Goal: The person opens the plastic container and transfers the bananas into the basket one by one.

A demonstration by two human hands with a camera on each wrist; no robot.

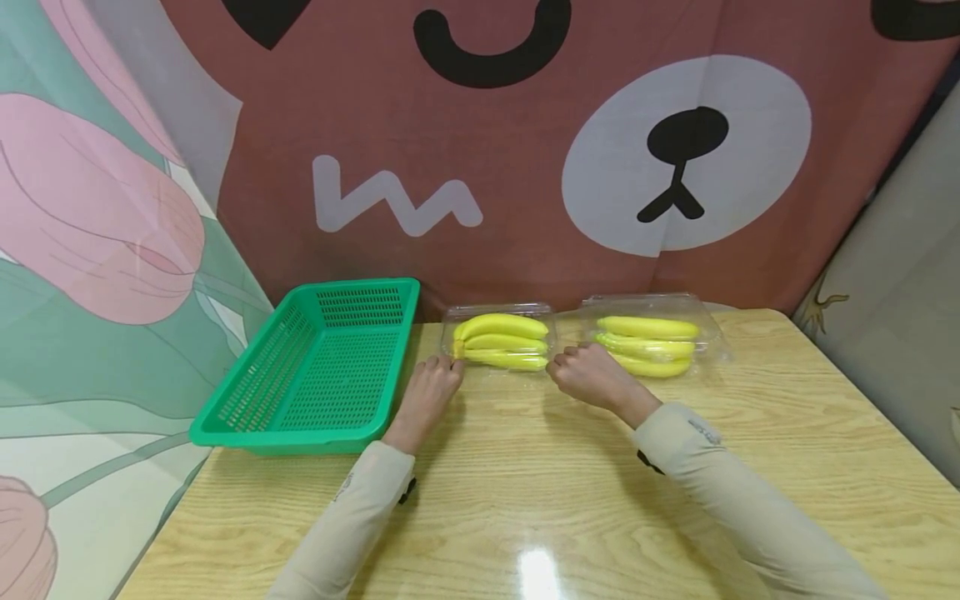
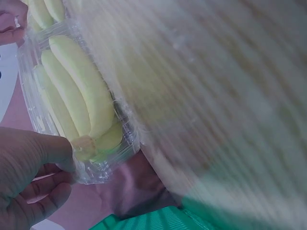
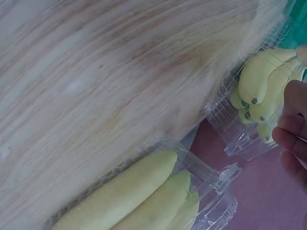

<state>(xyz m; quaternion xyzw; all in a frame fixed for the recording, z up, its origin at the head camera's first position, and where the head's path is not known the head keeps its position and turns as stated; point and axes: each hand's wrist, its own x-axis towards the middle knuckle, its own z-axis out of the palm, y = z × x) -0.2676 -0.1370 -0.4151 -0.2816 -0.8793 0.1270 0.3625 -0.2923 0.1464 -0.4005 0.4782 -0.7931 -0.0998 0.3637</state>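
A clear plastic clamshell box holding a bunch of bananas lies near the back of the table. At its near left corner my left hand pinches the rim between thumb and fingers, as the left wrist view shows on the box's clear edge. My right hand grips the opposite, right end with curled fingers; in the right wrist view that hand shows beside the banana tips. A second clear box with long yellow pieces lies just beyond my right hand.
A green perforated plastic basket stands at the left, beside my left forearm. The light wood table stretches toward me. Printed cloth hangs close behind the boxes, with more cloth at both sides.
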